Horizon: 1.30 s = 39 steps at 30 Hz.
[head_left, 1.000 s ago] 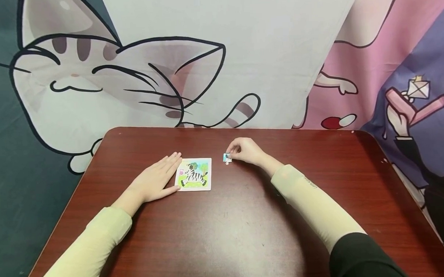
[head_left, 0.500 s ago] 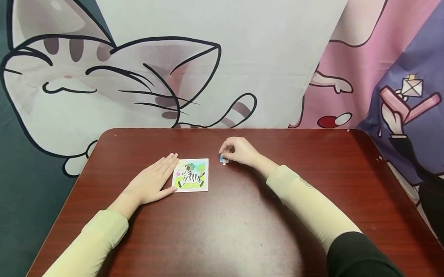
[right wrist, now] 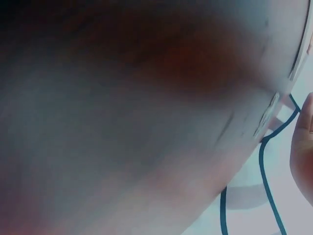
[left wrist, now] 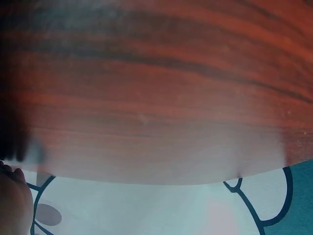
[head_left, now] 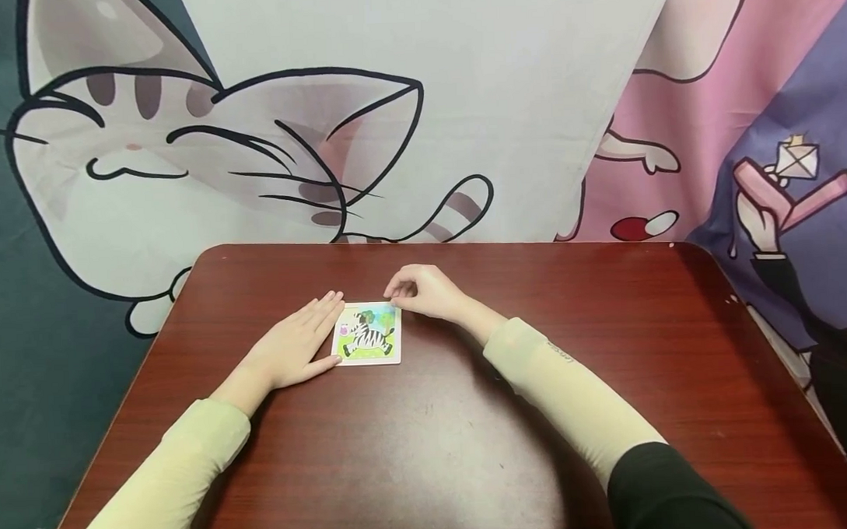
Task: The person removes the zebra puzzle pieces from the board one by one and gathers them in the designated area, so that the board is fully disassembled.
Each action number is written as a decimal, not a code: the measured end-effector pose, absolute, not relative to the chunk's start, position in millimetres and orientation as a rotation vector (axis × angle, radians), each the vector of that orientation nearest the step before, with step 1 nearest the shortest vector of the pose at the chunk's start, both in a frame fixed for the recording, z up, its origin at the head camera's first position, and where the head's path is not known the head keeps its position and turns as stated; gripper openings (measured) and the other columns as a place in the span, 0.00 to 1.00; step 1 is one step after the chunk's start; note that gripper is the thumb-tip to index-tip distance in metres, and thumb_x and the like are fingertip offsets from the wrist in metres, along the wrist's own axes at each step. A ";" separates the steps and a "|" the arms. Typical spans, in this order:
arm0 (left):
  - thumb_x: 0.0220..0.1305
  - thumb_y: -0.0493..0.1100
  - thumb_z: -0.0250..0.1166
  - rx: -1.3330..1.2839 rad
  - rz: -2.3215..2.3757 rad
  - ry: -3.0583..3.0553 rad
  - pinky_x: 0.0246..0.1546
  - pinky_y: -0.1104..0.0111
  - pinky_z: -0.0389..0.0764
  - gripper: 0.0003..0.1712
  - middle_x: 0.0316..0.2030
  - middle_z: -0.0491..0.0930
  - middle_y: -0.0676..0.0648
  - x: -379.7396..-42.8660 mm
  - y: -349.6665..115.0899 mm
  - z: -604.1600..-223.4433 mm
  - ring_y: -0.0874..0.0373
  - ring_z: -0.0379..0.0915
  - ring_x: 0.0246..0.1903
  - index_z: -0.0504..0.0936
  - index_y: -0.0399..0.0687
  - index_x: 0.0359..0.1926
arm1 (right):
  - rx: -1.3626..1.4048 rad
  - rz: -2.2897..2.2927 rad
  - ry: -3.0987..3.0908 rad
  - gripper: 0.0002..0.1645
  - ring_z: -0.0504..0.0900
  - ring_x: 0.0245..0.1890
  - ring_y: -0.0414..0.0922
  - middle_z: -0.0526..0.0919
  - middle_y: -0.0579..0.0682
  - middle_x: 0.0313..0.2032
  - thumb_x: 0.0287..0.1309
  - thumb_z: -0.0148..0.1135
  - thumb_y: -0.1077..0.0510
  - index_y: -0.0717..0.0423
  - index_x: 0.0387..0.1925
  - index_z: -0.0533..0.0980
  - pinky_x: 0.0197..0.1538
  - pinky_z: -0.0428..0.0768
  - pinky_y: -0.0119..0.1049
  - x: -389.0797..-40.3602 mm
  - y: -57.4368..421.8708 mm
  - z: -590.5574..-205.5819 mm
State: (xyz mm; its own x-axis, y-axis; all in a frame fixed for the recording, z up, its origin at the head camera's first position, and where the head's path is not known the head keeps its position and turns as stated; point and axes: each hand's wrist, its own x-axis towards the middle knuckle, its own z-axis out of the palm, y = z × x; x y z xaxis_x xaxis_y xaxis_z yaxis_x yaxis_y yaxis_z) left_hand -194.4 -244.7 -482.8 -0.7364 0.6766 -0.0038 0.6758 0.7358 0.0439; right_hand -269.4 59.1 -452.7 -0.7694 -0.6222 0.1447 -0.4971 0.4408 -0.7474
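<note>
A small square zebra puzzle (head_left: 367, 334) in a white border lies flat on the table in the head view. My left hand (head_left: 289, 345) lies with straight fingers along its left edge, fingertips and thumb at the two left corners. My right hand (head_left: 427, 291) is at the puzzle's upper right corner, thumb and forefinger pinched together over the small blue puzzle piece, which they now hide. Only a bit of the left hand (left wrist: 13, 203) shows in the left wrist view. In the right wrist view, part of the right hand (right wrist: 302, 152) appears at the right edge.
The dark red wooden table (head_left: 444, 443) has rounded far corners. Right behind it hangs a cloth backdrop (head_left: 516, 121) with a cartoon cat and other drawings. Something black (head_left: 845, 405) stands beyond the table's right edge.
My right hand has moved left with the puzzle piece, from beside the puzzle to its upper right corner. The left hand has stayed in place on the puzzle's left edge.
</note>
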 end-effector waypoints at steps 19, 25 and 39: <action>0.74 0.64 0.60 1.122 0.058 2.911 0.84 0.49 0.58 0.54 0.84 0.52 0.36 -193.3 -243.1 -480.4 0.42 0.48 0.84 0.53 0.32 0.83 | -0.999 -1.133 2.486 0.07 0.84 0.37 0.41 0.88 0.53 0.37 0.61 0.74 0.65 0.59 0.42 0.88 0.42 0.81 0.21 -272.5 24.6 -455.7; 0.74 0.64 0.60 1.114 0.050 2.906 0.83 0.49 0.59 0.53 0.84 0.52 0.36 -191.9 -242.8 -479.0 0.42 0.49 0.84 0.54 0.33 0.83 | -1.040 -1.032 2.493 0.09 0.85 0.39 0.41 0.87 0.52 0.39 0.60 0.76 0.63 0.58 0.43 0.88 0.43 0.81 0.20 -273.2 17.7 -458.9; 0.74 0.65 0.60 1.102 0.056 2.905 0.84 0.51 0.59 0.54 0.84 0.52 0.36 -190.1 -243.5 -478.7 0.43 0.49 0.84 0.55 0.33 0.83 | -1.201 -0.811 2.474 0.14 0.85 0.45 0.43 0.88 0.50 0.46 0.62 0.75 0.62 0.55 0.49 0.88 0.52 0.82 0.27 -273.8 3.8 -454.1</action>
